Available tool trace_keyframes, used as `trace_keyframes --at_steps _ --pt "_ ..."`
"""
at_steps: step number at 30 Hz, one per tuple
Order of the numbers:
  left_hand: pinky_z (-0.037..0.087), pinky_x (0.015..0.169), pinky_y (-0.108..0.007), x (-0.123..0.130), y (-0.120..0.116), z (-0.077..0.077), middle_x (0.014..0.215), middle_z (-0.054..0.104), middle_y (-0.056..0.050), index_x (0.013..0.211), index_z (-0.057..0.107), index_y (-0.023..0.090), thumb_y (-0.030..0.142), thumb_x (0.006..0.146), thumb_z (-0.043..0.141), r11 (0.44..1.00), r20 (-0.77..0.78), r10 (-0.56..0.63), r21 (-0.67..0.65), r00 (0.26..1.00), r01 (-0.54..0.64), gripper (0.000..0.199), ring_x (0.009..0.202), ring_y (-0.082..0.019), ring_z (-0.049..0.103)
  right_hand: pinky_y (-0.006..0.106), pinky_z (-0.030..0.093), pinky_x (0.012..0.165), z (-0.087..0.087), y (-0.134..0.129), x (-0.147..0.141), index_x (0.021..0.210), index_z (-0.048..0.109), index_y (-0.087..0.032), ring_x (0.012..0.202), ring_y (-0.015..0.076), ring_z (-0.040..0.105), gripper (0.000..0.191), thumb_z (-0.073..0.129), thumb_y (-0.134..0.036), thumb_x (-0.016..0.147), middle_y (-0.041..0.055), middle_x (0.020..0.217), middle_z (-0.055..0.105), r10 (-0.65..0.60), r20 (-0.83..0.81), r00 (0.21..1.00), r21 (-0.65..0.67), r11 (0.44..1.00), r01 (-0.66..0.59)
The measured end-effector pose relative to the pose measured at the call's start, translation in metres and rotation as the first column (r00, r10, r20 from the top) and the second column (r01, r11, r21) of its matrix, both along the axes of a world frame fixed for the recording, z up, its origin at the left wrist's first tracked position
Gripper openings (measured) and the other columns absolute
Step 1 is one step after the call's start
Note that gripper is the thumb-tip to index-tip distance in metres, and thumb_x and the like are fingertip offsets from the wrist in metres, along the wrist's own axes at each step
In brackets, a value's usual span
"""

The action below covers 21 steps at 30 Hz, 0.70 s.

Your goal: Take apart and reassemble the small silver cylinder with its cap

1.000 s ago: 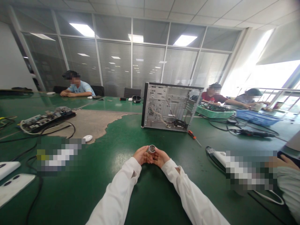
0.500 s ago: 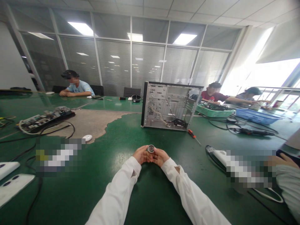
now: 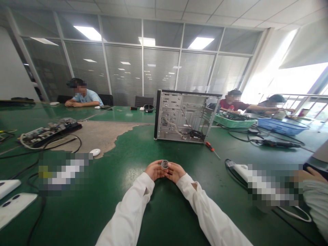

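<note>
The room spreads behind the grip: a glass partition (image 3: 125, 73) with blinds stands far ahead, under a tiled ceiling (image 3: 112, 8), and a bright window (image 3: 307, 80) lies far to the right. A broad green tabletop (image 3: 77, 218) runs beneath the grip and out on every side; ahead and left of the grip it gives way to a ragged-edged beige patch (image 3: 99, 133). One person in light blue (image 3: 89, 97) sits beyond the far left of the table, and one in red (image 3: 229, 105) beyond the far right.

Just beyond the grip, slightly right, stands an opened computer case (image 3: 189, 118), its metal inside and cables exposed. Farther right are a blue basket (image 3: 284, 128) and a green basket (image 3: 233, 123). A co-worker's hand (image 3: 314, 176) is well to the right. An orange-handled screwdriver (image 3: 211, 148) lies near the case, ahead and right of the grip.

Pixel blocks cover items on both sides of the grip, so any lettering there is unreadable.

The left hand (image 3: 154, 170) and right hand (image 3: 176, 172) meet around a small round metal-rimmed piece (image 3: 164, 164), pinched narrowly between their fingers above the table; any marking on it is too small to read.
</note>
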<state>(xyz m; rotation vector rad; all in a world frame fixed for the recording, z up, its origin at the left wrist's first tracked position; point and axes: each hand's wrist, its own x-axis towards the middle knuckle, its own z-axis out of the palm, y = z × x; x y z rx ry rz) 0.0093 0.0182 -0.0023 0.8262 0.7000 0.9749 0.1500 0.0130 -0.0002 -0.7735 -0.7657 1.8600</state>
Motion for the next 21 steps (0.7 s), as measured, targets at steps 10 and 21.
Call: trace_keyframes --at_steps 10,21 --pt "0.040 0.046 -0.022 0.004 0.000 -0.002 0.053 0.058 -0.002 0.103 0.048 0.010 0.027 0.058 0.065 0.978 -0.133 0.109 0.189 0.985 -0.083 0.051 0.043 -0.010 0.052 0.021 0.043 0.051 0.004 0.002 0.006 0.077 0.055 -0.009 0.061 0.0125 0.057 0.027 0.051 -0.035 0.073 0.0066 0.065 0.059 0.086 -0.127 0.988 -0.186 0.977 -0.109" --pt "0.040 0.078 -0.029 0.000 -0.001 0.005 0.088 0.062 -0.007 0.091 0.060 0.015 0.026 0.059 0.064 0.811 -0.303 0.398 0.558 0.866 -0.178 0.034 0.083 -0.017 0.055 0.021 0.037 0.047 0.013 -0.005 0.008 0.082 0.052 -0.003 0.061 0.0139 0.055 0.061 0.042 -0.061 0.066 0.0130 0.073 0.058 0.317 -0.280 0.906 -0.272 0.879 -0.392"
